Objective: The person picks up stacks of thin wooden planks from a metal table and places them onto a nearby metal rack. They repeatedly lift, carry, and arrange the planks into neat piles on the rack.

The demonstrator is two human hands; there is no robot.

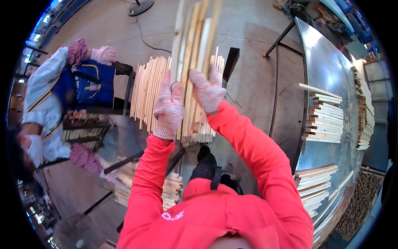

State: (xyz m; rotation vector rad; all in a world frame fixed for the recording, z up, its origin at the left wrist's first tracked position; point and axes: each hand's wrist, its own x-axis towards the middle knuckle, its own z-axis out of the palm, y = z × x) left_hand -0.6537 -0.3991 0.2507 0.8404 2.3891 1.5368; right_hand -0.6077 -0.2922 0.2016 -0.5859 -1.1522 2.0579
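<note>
Between my two gloved hands stands a bundle of long, narrow wooden strips (pixel 195 37), pressed together from both sides. My left hand (pixel 169 106) is closed against the bundle's left side, its fingers pointing up along the wood. On the right side my right hand (pixel 208 89) grips the strips, thumb toward the front. Both hands wear pale, pink-flecked knit gloves. Below and behind the bundle, a stack of similar wooden strips (pixel 148 89) lies on a dark metal frame. The held strips hide part of that stack.
At the left a co-worker in a blue apron (pixel 96 85) and patterned sleeves is beside more stacked strips (pixel 124 182). To the right a metal-topped table (pixel 319 50) carries several piles of strips (pixel 325 118). A black fan base (pixel 141 7) and its cable lie on the floor ahead.
</note>
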